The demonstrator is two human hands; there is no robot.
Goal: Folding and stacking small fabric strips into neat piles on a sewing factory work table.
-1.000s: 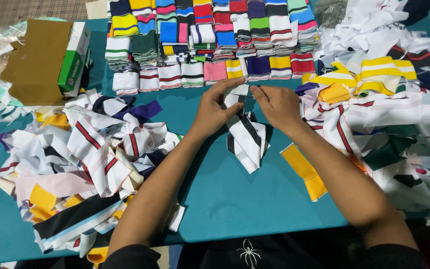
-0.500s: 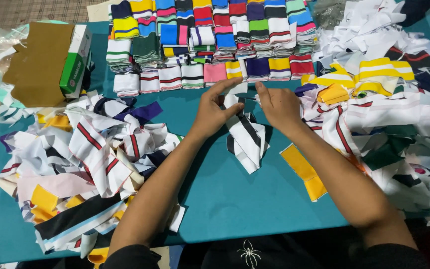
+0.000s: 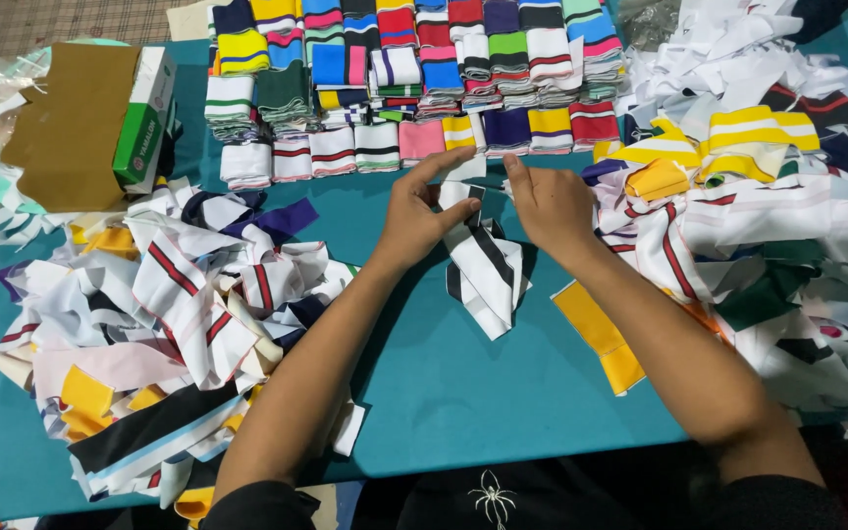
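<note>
My left hand and my right hand meet at the middle of the teal table. Both pinch the top end of a white knit strip with black stripes, which trails down toward me in loose folds. The fingertips of both hands point away from me, just short of the folded stacks.
Rows of folded striped knit pieces in many colours line the far side. A loose heap of strips lies at the left, a larger heap at the right. A yellow strip lies by my right forearm. A brown and green cardboard box stands far left.
Both hands have stayed at the strip's top end, with the fingers shifting slightly as they work the fabric. The strip's hanging folds have barely moved.
</note>
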